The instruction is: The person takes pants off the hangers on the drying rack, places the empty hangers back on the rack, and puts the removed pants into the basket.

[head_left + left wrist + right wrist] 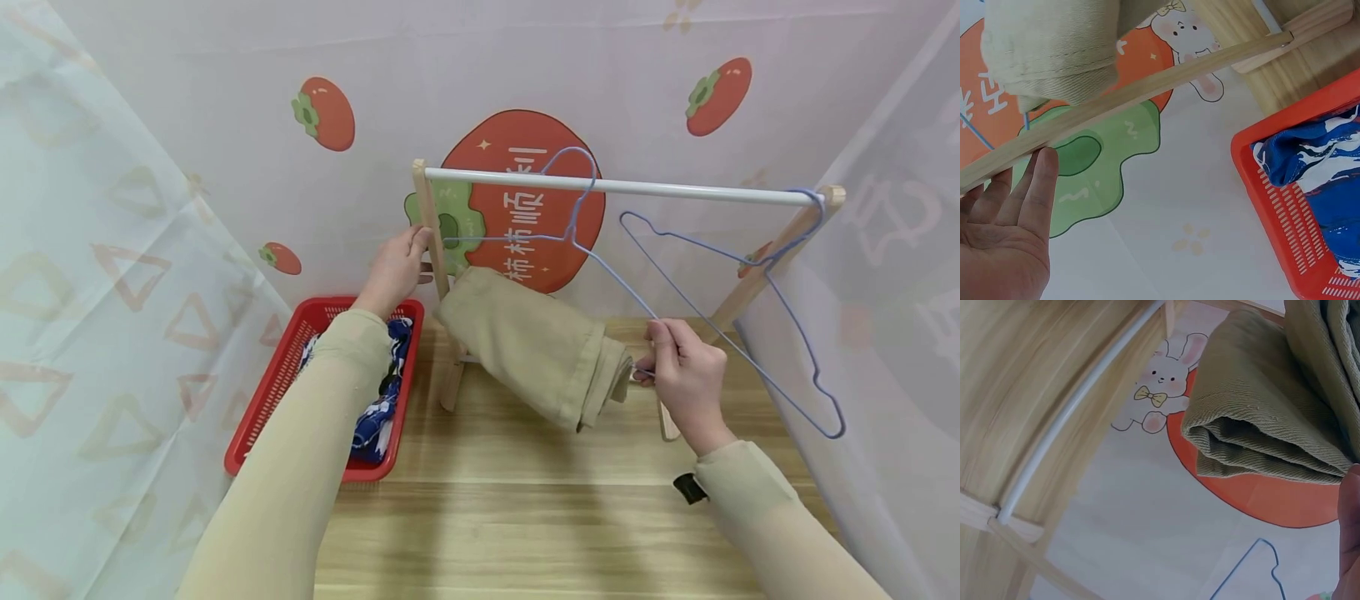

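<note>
Khaki folded trousers point(532, 342) hang over the lower bar of a blue wire hanger point(615, 279), whose hook is over the rack's white rail point(675, 190). My right hand point(686, 375) pinches the hanger's right end beside the trousers. At the rack's left wooden post point(438, 250), my left hand point(393, 271) touches the wood with extended fingers; the left wrist view shows those fingertips point(1046, 164) against the post. Folded trouser layers point(1260, 444) show in the right wrist view, next to part of my right hand point(1349, 531).
A red basket point(258, 400) with blue and white patterned cloth stands left of the rack. Another blue hanger point(798, 325) hangs at the rail's right end. Printed sheets enclose the wooden floor at the back and both sides.
</note>
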Available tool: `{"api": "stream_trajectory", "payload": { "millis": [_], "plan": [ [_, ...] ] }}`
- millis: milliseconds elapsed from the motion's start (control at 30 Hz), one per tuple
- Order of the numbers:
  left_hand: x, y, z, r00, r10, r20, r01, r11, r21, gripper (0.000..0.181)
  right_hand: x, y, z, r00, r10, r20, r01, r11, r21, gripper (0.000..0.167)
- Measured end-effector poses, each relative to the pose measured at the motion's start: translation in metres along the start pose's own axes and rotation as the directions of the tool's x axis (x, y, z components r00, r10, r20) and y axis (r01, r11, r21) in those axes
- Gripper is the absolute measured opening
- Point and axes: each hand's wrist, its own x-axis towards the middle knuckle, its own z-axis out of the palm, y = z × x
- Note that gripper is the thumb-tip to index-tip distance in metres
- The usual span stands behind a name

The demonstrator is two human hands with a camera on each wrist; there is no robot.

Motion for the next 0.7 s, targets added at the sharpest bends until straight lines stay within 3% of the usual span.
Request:
{"api": "stream_trajectory", "payload": {
  "millis": [200, 700],
  "plan": [
    [0.001, 0.001, 0.001, 1.0, -0.001, -0.001, 0.001, 0.999, 0.038, 0.066, -0.002, -0.002, -0.009, 0.999, 0.042, -0.011, -0.041, 0.997, 0.059, 0.016],
    [-0.001, 0.001, -0.001, 1.0, 0.005, -0.003, -0.005, 1.0, -0.019, 0.063, -0.023, 0.002, -0.015, 0.986, 0.146, 0.074, -0.15, 0.987, 0.05, 0.017]
  ]
}}
